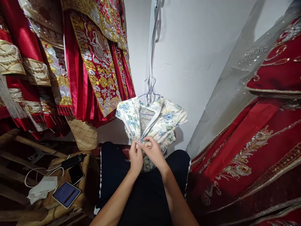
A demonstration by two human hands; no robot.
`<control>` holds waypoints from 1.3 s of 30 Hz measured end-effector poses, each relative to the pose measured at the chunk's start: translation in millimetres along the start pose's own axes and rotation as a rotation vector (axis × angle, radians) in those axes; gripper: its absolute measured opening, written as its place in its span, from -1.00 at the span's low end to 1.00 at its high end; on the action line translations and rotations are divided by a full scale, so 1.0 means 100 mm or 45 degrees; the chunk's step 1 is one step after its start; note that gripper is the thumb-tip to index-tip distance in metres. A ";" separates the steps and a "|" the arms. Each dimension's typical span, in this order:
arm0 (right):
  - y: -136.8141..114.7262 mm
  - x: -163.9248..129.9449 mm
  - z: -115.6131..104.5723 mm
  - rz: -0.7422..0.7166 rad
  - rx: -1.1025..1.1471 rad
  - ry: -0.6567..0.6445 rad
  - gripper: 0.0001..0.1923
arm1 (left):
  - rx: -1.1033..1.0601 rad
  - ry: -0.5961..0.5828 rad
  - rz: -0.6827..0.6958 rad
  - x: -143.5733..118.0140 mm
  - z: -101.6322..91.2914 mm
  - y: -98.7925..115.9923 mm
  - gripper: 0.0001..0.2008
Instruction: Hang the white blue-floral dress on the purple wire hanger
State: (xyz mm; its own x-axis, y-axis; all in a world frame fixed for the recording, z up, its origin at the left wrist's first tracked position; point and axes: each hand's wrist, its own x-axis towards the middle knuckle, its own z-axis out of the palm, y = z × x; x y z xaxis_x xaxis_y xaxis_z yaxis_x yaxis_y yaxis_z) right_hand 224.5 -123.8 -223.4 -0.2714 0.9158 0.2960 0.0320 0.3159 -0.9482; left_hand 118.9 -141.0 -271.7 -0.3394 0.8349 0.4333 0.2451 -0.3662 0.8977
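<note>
White plaster wall [199,47] at back, corner position; garments crowd both sides. Red/gold embroidered robes [94,56] hang upper left, more red embroidered fabric [258,150] under a clear cover at right.

Floral garment [152,121], blue-on-cream print, sits on a wire hanger [150,91] hooked to white straps against the wall, so it hangs at working height in front of the seated person, lower part trailing over the lap in dark trousers [145,188].

Left hand [135,157] and right hand [152,150] meet at the front edge, touching each other. Both closed narrow, fingertips pinching cloth at one spot approx. mid-front; whether a button or fastening sits there cannot be told. Pinch gathers the fabric, hence folds radiating upward.

Lower left: wooden chair [47,204] holding a tablet [66,194], dark phone [75,173], white cable, crumpled white mask [41,188], near to hand but apart from the hands.
</note>
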 end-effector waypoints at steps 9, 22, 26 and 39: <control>-0.04 -0.05 -0.04 -0.013 -0.029 0.006 -0.71 | 0.015 -0.104 0.115 -0.10 -0.06 0.17 -0.72; 0.01 -0.06 -0.10 0.030 -0.069 0.039 -0.79 | -0.042 -0.127 0.072 -0.12 -0.04 0.15 -0.73; -0.02 -0.07 -0.13 0.044 -0.043 0.008 -0.80 | -0.102 -0.143 0.079 -0.11 -0.03 0.07 -0.75; -0.03 -0.01 -0.26 0.297 0.844 -0.043 -0.78 | -0.059 -0.145 0.227 -0.10 0.00 0.06 -0.78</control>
State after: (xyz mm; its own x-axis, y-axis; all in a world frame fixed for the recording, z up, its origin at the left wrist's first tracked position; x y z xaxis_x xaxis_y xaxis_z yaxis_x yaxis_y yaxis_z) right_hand 250.0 -118.7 -217.5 -0.3590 0.9296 0.0830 -0.4969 -0.1151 -0.8601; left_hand 123.6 -151.5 -271.1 -0.1887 0.7952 0.5763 0.2492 -0.5288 0.8113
